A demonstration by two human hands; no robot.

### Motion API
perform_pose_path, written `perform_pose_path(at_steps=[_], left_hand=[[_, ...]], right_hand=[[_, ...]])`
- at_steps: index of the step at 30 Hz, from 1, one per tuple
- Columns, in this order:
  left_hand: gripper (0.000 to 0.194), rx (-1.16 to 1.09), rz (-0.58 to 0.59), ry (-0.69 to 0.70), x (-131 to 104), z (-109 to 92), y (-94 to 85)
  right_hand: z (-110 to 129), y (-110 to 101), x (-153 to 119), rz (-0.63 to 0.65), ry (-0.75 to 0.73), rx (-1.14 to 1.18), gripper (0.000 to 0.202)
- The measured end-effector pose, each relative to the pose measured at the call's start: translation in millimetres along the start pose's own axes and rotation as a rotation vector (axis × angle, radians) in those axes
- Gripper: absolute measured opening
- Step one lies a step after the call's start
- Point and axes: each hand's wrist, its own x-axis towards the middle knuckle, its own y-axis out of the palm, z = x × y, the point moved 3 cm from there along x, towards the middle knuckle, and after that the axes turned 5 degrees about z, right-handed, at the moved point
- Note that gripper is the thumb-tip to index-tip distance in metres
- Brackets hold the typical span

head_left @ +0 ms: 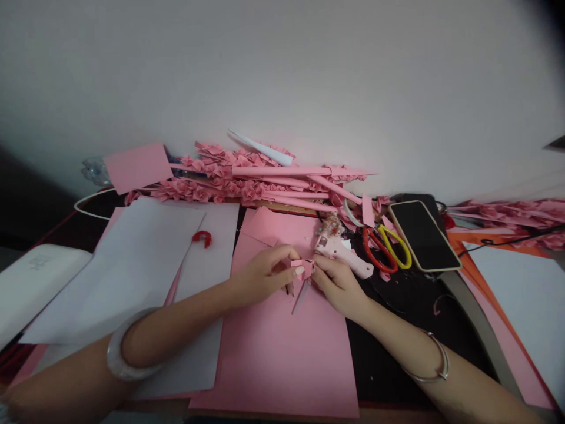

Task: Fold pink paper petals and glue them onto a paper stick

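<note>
Between my two hands is a small folded piece of pink paper (302, 269). My left hand (270, 271) pinches its left side between thumb and fingers. At its right edge my right hand (338, 285) has its fingertips closed on the same piece. Just below the fingers a thin pale strip (300, 297) slants downward; I cannot tell what it is joined to. Both hands are over a large sheet of pink paper (286, 365). Right behind my right hand lies a pale pink glue gun (342, 253).
Scissors with red and yellow handles (399, 247) lie beside a phone (426, 235). White sheets (119, 265) cover the left side, with a red-handled tool (202, 238) on them. Pink paper flowers (247, 191) and rolled tubes line the wall. A white box-like device (39, 282) sits far left.
</note>
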Motion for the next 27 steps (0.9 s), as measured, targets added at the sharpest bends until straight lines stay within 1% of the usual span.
perform_pose_path(at_steps=[4, 9, 13, 16, 19, 22, 27], left_hand=[[0.013, 0.026, -0.029, 0.002, 0.0, 2.1, 0.3], [0.015, 0.028, -0.078, 0.017, -0.6, 2.0, 0.1], [0.018, 0.077, -0.102, 0.009, -0.5, 1.4, -0.6], [0.018, 0.051, -0.118, -0.006, -0.3, 2.7, -1.0], [0.018, -0.103, -0.098, 0.014, 0.6, 3.8, -0.2], [0.028, -0.219, -0.085, 0.018, 1.6, 4.8, 0.5], [0.027, -0.21, -0.024, -0.036, 1.6, 5.2, 2.8]], right_hand=[[-1.8, -0.3, -0.6, -0.002, 0.008, 0.019, 0.034], [-1.9, -0.5, -1.4, -0.01, 0.018, 0.095, 0.039], [0.0, -0.3, -0.9, -0.016, 0.007, -0.017, 0.038], [0.5, -0.3, -0.3, -0.014, 0.009, -0.03, 0.038], [1.2, -0.3, 0.1, 0.005, 0.018, -0.027, 0.038], [1.5, 0.4, 0.1, 0.03, 0.03, -0.025, 0.039], [0.1, 0.9, -0.4, 0.009, 0.022, -0.032, 0.035]])
